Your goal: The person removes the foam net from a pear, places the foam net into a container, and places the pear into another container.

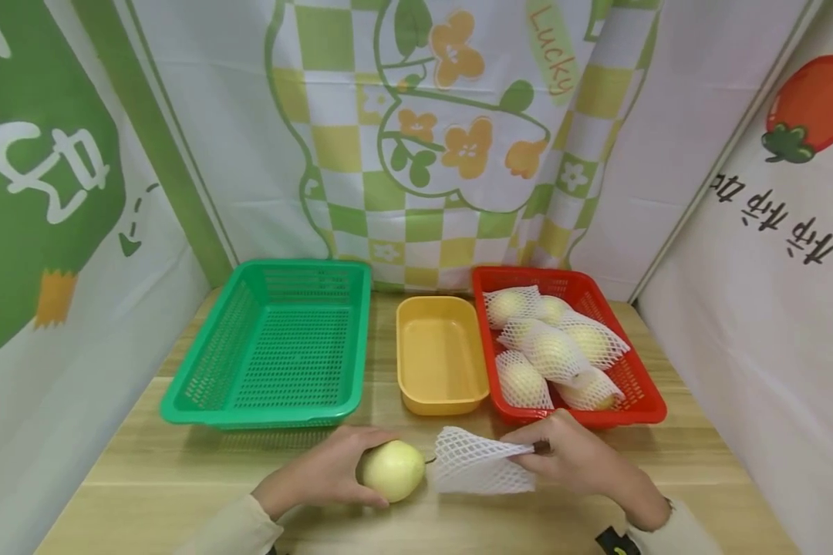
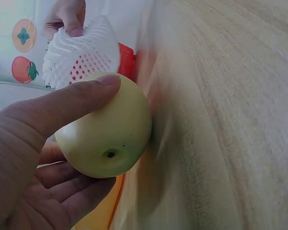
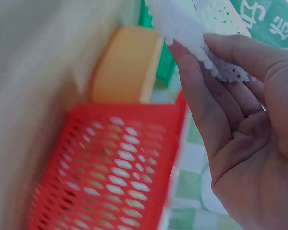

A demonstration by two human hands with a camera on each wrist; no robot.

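A pale yellow-green pear lies on its side near the table's front, its stem pointing right. My left hand grips it, thumb over one side and fingers round the other; the left wrist view shows the pear's blossom end. Just right of the stem, a white foam net sleeve hangs from my right hand. Thumb and fingers pinch the sleeve by its edge in the right wrist view. The sleeve's other end faces the pear, with a small gap between them.
A green basket stands at the back left with its mesh bottom showing. Beside it is a yellow bin. The red basket at the right holds several pears in foam nets. Printed curtains hang behind the table.
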